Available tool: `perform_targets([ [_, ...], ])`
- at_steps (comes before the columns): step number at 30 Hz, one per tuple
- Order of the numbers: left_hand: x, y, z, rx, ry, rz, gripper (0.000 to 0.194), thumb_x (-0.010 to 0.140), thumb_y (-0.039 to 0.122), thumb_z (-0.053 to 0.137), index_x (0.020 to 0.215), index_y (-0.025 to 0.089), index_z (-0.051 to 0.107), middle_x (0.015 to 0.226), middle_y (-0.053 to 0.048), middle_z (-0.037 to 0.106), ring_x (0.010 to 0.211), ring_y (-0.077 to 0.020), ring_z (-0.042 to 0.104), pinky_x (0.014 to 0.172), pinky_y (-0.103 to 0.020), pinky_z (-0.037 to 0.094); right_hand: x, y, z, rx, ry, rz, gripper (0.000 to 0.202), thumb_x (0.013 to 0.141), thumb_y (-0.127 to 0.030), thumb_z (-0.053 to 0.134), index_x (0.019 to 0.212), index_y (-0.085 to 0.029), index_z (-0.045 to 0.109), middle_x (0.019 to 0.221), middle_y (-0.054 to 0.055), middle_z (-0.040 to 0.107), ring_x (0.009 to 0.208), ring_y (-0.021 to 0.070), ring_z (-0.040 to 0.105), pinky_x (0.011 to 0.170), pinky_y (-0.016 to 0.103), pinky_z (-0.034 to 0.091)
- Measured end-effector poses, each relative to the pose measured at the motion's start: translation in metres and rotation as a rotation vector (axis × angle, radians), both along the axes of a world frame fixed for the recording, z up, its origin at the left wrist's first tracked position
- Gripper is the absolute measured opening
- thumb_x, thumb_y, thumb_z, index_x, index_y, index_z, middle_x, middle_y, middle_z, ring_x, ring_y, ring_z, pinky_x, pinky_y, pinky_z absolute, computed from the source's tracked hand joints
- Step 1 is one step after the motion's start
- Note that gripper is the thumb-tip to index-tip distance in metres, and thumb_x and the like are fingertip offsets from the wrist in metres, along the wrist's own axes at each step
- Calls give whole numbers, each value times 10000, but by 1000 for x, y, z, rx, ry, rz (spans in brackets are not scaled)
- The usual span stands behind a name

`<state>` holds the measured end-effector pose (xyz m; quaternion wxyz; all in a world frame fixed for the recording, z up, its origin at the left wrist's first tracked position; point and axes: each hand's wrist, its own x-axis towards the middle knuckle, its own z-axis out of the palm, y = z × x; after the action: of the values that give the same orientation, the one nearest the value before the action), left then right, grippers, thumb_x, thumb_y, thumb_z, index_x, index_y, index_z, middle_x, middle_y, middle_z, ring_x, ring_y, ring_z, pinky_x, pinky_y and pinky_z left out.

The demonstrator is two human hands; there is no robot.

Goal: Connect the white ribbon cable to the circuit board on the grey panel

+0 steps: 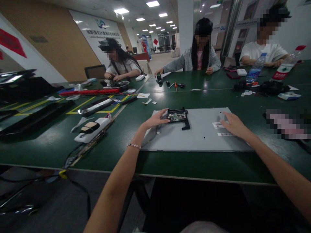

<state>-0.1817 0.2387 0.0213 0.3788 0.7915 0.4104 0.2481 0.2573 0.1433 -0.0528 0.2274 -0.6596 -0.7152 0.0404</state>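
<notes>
A flat grey panel [194,140] lies on the green table in front of me, with white labels near its right side. On its upper left part sits a black plastic bracket [186,124] carrying a green circuit board [178,116]. My left hand [156,119] grips the bracket's left edge, with thumb and fingers at its corners. Over the right part of the panel, beside the labels [225,134], my right hand [234,125] is open with its fingers apart, holding nothing. A thin grey cable [151,137] runs along the panel's left edge.
To the left lie a white power strip [93,129], a long black tray [36,116] and a silver-black strip [97,106]. Three people sit across the table, near small tools [176,85]. Two bottles [256,68] stand at the back right; a blurred pink object [286,124] lies right.
</notes>
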Motion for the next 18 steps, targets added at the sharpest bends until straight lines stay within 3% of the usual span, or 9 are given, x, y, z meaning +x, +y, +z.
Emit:
perform_targets([
  [6, 1, 1, -1, 17, -30, -45, 789, 639, 304, 809, 1370, 194, 533, 1475, -144, 479, 1364, -293, 454, 1156, -423, 345, -1, -1, 1, -45, -28, -16, 663, 922, -515, 380, 1444, -110, 431, 1436, 193, 509, 1345, 353, 431, 1113, 539, 331],
  [11, 3, -2, -2, 73, -9, -62, 730, 656, 291, 784, 1341, 191, 554, 1423, -138, 537, 1330, -288, 497, 1147, -419, 362, -2, -2, 0, -25, -38, -23, 677, 923, -509, 375, 1446, -82, 423, 1430, 209, 510, 1347, 357, 427, 1130, 533, 309],
  [18, 2, 2, -1, 178, 240, -123, 675, 729, 400, 701, 1355, 201, 544, 1446, -91, 516, 1344, -278, 461, 1171, -429, 296, 0, 0, -4, -20, -65, -19, 670, 922, -514, 379, 1446, -99, 424, 1437, 200, 506, 1350, 365, 429, 1125, 544, 322],
])
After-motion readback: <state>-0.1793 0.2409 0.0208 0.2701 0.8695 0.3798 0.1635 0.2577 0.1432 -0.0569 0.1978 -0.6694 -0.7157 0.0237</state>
